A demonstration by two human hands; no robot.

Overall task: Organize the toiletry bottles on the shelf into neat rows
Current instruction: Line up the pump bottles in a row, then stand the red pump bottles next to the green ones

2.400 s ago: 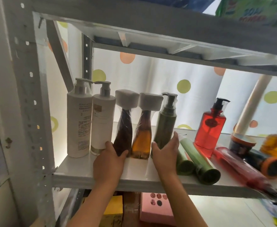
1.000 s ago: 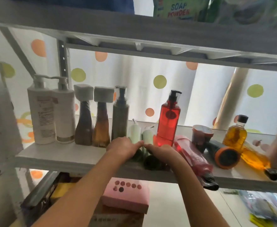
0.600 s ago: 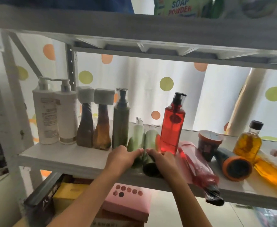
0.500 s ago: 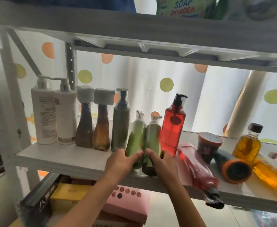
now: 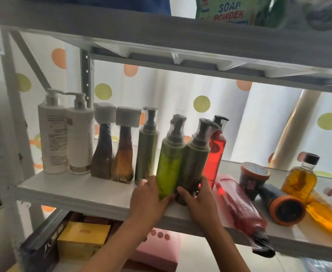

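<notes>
The left hand (image 5: 148, 195) grips the base of a bright green pump bottle (image 5: 170, 163), and the right hand (image 5: 197, 196) grips a darker olive pump bottle (image 5: 195, 163) touching it; both stand nearly upright at the front of the white shelf (image 5: 78, 191). Left of the hands stands a row of upright bottles (image 5: 94, 142). Right of them, a red bottle (image 5: 239, 209) lies flat. Behind hangs a dotted curtain (image 5: 180, 103); above, a soap powder pack (image 5: 229, 11).

home storage corner | metal rack (image 5: 86, 193) sitting by dotted curtain (image 5: 180, 107) | soap powder pack (image 5: 229, 11) lying above toiletries
</notes>
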